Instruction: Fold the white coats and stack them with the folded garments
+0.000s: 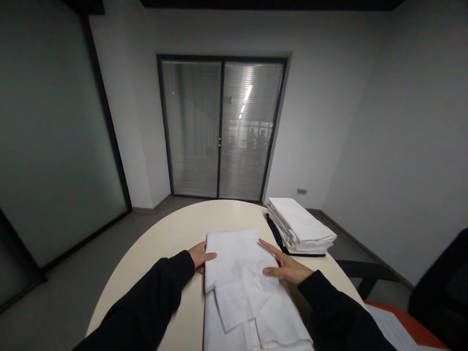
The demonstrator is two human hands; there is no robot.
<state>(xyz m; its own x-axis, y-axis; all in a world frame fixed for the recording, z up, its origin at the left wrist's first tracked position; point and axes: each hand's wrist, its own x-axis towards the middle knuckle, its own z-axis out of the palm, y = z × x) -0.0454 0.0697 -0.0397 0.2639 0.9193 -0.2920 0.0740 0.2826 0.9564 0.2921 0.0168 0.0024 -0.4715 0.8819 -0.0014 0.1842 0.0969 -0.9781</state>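
Note:
A white garment (234,261), partly folded into a long strip, lies on the table in front of me. Its far end is squared off, while loose flaps overlap nearer my body. My left hand (200,255) pinches the garment's left edge, thumb on top and fingers down at the side, partly hidden. On the right side, my right hand (287,266) touches the cloth with thumb and index finger stretched apart; its other fingers are mostly hidden. The garment's near end runs out of the bottom of the view.
The round cream table (164,234) bears a stack of folded white cloths (300,222) at the right, with a dark folded item (276,234) beneath. A black chair (444,287) stands at the right, near an orange surface (409,324) with paper on it. Beyond are glass doors (193,131).

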